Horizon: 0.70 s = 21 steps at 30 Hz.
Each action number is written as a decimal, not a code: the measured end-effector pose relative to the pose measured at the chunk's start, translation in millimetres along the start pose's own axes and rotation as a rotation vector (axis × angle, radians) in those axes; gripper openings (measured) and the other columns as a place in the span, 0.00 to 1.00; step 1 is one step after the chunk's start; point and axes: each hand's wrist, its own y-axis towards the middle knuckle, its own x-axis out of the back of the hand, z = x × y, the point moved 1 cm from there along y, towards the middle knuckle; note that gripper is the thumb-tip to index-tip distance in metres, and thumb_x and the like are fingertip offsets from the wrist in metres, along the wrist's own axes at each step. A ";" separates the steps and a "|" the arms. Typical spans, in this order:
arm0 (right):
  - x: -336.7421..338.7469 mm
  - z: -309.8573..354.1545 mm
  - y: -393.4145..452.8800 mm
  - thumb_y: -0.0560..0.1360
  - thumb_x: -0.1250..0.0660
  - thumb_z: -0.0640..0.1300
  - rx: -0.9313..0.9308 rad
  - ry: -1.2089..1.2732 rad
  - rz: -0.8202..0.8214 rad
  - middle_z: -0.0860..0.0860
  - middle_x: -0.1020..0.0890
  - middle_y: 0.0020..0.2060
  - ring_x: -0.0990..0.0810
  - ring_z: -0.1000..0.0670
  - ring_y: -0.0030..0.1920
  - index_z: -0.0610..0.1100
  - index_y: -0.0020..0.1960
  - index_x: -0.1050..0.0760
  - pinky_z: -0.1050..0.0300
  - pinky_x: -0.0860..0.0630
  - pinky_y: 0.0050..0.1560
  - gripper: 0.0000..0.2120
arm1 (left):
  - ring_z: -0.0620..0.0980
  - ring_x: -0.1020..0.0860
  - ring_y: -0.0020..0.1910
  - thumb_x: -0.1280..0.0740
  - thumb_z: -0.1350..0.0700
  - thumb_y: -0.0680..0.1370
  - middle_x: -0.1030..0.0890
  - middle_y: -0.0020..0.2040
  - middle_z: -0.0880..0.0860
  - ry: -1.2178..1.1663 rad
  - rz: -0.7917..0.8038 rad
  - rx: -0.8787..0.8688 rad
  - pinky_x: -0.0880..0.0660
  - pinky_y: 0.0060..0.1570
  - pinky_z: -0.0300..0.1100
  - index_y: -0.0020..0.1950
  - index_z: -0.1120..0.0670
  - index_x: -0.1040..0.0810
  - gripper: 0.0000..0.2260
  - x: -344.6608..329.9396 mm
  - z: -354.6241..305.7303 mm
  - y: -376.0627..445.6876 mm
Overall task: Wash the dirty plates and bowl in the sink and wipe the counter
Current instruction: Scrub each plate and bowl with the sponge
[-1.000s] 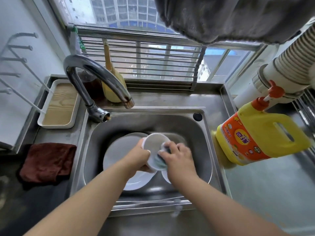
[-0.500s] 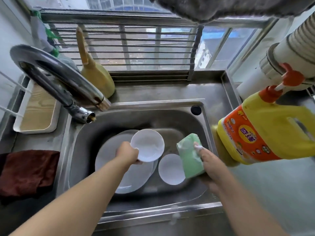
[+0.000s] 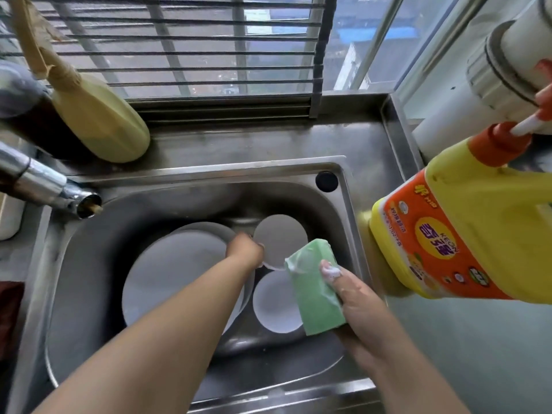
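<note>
1. Right hand (image 3: 357,297): nearest item, over sink's front-right part. Fingers curled round green sponge (image 3: 313,286); thumb on top face, soapy foam on thumb tip. Sponge held tilted, foam at far end.
2. Sink (image 3: 343,186): steel basin set in steel tabletop (image 3: 268,138).
3. Small plate (image 3: 276,303): white, flat on sink floor, right-ctr, partly under sponge.
4. Large plate (image 3: 176,273): white, on sink floor, left of small plate; left forearm crosses over it.
5. Left hand (image 3: 245,249): mid-sink, fingers gripping near rim of bowl (image 3: 280,237). Bowl white, round, beyond small plate, toward back wall of sink; whether it touches sink floor, cannot tell.
6. Faucet (image 3: 44,183): chrome spout, left side, mouth over sink's left edge.
7. Detergent jug (image 3: 466,234): yellow w/ orange label, red cap, on tabletop just right of sink.
8. Yellow bottle (image 3: 98,118): back-left of tabletop, leaning by window bars (image 3: 209,52).
9. Red cloth (image 3: 10,312): left frame edge, partly seen.
</note>
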 end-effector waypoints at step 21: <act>-73.6 -23.7 33.5 0.80 0.40 0.47 -0.109 -0.189 0.157 0.42 0.16 0.46 0.20 0.46 0.43 0.43 0.57 0.21 0.52 0.27 0.44 0.13 | 0.65 0.31 0.64 0.36 0.60 0.75 0.31 0.66 0.64 -0.100 -0.356 0.292 0.33 0.63 0.48 0.66 0.64 0.31 0.20 96.7 149.3 -44.0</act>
